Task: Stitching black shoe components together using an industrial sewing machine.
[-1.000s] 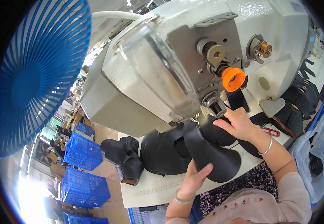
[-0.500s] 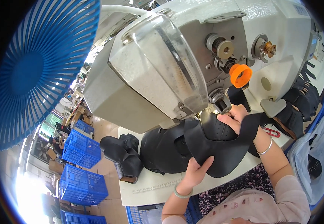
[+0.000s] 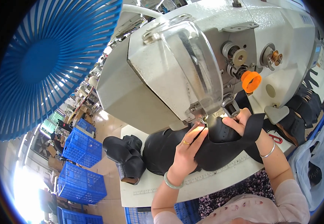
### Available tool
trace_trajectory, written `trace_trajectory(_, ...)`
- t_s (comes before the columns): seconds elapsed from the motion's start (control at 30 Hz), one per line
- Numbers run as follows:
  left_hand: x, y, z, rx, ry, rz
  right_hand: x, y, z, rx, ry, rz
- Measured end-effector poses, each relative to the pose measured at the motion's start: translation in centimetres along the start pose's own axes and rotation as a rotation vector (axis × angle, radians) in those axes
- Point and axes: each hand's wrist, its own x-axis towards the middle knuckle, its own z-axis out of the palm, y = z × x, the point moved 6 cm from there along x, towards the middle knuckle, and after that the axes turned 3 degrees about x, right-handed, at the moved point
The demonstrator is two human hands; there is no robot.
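Black leather pieces (image 3: 221, 155) lie under the head of a white sewing machine (image 3: 147, 89), a broad curved one on top. My left hand (image 3: 187, 151) lies on this leather, its fingers stretched out and their tips close by the needle area (image 3: 203, 120), which is lit. My right hand (image 3: 239, 122) grips the leather to the right of the needle, thumb on top and fingers partly hidden behind it. A strip of the leather loops over toward my right wrist. Where the needle meets the leather, my fingers and the machine hide the detail.
Black shoe uppers (image 3: 126, 158) stand on the white table (image 3: 147, 192) at left; more lie at right (image 3: 296, 123). Red-handled snips (image 3: 275, 138) lie by my right wrist. A blue fan (image 3: 39, 61) is at upper left, blue crates (image 3: 82, 183) below. Plastic bag (image 3: 309, 156) at right.
My left hand has moved up from the near edge of the leather to beside the needle, fingers now stretched out. My right hand keeps its grip. The whole view has shifted slightly.
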Motion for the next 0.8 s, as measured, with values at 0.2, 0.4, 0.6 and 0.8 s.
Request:
trace_trajectory(0.2, 0.2, 0.8, -0.4, -0.048, 0.000, 0.000, 0.1, -0.5, -0.3, -0.059, 0.010, 0.018)
trace_trajectory(0.4, 0.3, 1.1, 0.0, 0.025, -0.005, 0.028, 0.7, -1.1, -0.6, -0.158, 0.050, -0.014)
trace_trajectory(0.6, 0.5, 1.1, 0.0, 0.076, 0.001, 0.006, 1.5, -1.1, -0.8, -0.174, 0.013, -0.042)
trace_trajectory(0.8, 0.4, 1.2, 0.2, 0.068, 0.005, -0.001, 1.6, -1.0, -0.9, -0.189, 0.003, -0.071)
